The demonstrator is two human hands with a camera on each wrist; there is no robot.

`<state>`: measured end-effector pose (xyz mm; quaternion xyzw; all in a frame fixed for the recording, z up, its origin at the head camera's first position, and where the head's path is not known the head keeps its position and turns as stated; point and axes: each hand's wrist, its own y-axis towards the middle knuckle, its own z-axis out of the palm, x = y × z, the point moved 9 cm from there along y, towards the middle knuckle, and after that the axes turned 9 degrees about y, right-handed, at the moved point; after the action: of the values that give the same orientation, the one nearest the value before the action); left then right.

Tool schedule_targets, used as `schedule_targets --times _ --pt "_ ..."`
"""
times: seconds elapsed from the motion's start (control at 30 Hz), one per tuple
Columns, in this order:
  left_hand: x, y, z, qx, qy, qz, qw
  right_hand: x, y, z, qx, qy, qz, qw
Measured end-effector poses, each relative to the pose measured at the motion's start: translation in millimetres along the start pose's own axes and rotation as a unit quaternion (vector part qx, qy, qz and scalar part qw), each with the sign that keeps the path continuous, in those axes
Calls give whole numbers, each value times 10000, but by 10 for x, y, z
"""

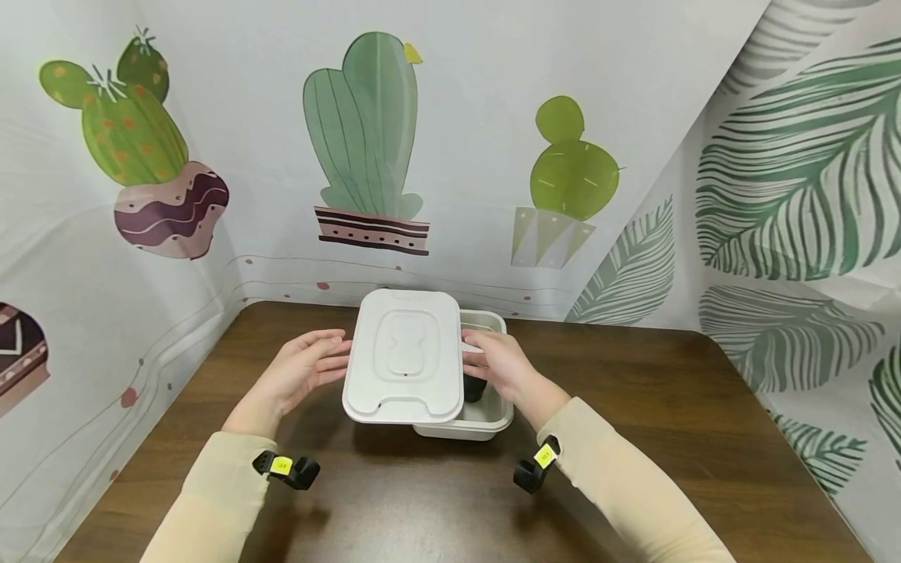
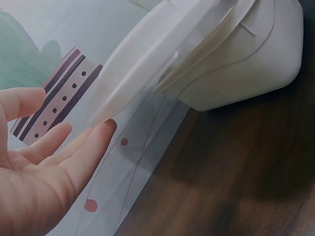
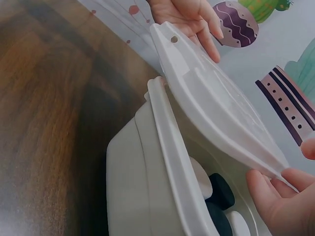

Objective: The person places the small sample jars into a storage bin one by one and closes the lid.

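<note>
A white plastic lid (image 1: 404,352) lies tilted over the left part of a cream plastic box (image 1: 461,430), raised on its left side. My left hand (image 1: 299,371) has its fingers outstretched at the lid's left edge; in the left wrist view a fingertip (image 2: 109,127) touches that edge from beneath, the thumb apart. At the opposite edge is my right hand (image 1: 503,363), reaching over the box, its fingertips (image 3: 261,184) against the lid's rim in the right wrist view. Through the gap, several rounded black and white pieces (image 3: 221,191) show inside the box.
The box stands on a dark brown wooden table (image 1: 619,438), near its back edge. Behind hangs a white cloth (image 1: 479,156) printed with cacti and leaves. Each wrist wears a black camera band (image 1: 299,471) with a yellow label.
</note>
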<state>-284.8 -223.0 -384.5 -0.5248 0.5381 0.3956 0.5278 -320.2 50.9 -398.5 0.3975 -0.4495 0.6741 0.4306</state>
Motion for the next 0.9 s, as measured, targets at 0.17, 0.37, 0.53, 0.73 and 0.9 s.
schedule_targets --times 0.17,0.37,0.53,0.73,0.9 --pt "25 45 64 41 28 -48 10000 23 -18 -66 11 -99 -68 9999" --pt "37 89 146 89 38 -75 9999 70 -43 -140 -16 -61 -105 9999" --pt "40 125 213 128 123 -93 9998 95 -57 -200 -63 -74 -124 9999" --pt "24 154 294 175 203 -104 9996 132 -92 -257 -79 -200 -159 9996" --pt "-17 167 376 269 280 -29 9992 171 -131 -330 -102 -197 -175 9996"
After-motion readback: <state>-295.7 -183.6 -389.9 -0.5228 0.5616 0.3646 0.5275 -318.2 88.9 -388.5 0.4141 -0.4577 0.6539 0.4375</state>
